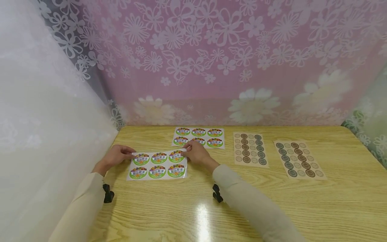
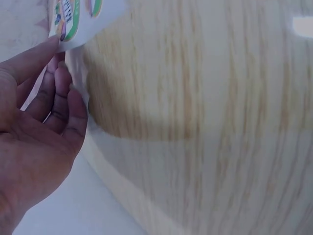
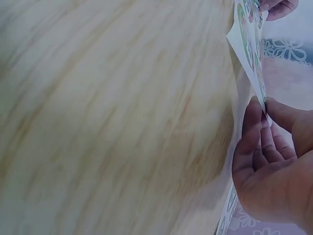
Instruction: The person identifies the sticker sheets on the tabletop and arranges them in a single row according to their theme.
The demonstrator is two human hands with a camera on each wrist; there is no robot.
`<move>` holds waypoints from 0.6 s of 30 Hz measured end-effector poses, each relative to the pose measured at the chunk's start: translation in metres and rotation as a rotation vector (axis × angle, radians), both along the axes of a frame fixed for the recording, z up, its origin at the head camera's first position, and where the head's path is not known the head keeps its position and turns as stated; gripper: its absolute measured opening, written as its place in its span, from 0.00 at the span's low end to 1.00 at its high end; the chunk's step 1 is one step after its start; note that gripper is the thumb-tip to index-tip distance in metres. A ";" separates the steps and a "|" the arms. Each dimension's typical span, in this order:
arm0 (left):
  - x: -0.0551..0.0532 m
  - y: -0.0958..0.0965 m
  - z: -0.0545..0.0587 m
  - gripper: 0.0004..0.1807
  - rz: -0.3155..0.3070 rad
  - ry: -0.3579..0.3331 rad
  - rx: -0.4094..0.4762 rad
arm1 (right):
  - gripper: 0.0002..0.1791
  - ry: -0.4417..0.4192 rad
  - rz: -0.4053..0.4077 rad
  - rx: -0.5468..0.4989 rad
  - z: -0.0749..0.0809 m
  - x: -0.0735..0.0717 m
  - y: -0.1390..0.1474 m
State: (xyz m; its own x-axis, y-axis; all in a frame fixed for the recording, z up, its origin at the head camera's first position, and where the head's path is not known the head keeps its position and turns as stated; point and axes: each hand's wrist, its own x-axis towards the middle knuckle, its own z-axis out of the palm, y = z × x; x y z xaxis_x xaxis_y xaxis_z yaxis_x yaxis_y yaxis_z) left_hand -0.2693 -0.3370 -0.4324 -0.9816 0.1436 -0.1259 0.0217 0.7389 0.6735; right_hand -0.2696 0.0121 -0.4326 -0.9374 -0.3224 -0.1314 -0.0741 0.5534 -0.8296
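Observation:
A white sheet of round fruit stickers (image 1: 157, 166) is held between both hands over the left part of the table. My left hand (image 1: 118, 155) pinches its upper left edge; in the left wrist view the thumb and fingers of that hand (image 2: 44, 112) grip a corner. At the upper right corner, my right hand (image 1: 198, 154) pinches the sheet between thumb and fingers, as the right wrist view shows with the sheet (image 3: 249, 54) lifted off the wood. Behind the right hand lies a second sheet of the same stickers (image 1: 198, 137), partly covered by that hand.
To the right, two tan sheets of small round stickers, one nearer the middle (image 1: 250, 149) and one farther right (image 1: 299, 159), lie flat on the wooden table (image 1: 169, 211). A pink floral curtain (image 1: 193, 67) hangs behind, and a white sheet (image 1: 45, 117) hangs at left.

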 end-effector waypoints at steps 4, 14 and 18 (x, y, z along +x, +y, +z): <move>0.003 -0.004 0.002 0.16 -0.022 -0.047 0.018 | 0.15 -0.002 0.023 -0.051 0.000 0.003 0.003; 0.015 -0.023 0.011 0.17 -0.106 -0.212 0.152 | 0.16 -0.134 0.103 -0.228 0.003 0.017 0.002; 0.021 -0.033 0.016 0.18 -0.136 -0.243 0.163 | 0.15 -0.169 0.133 -0.260 0.002 0.026 -0.003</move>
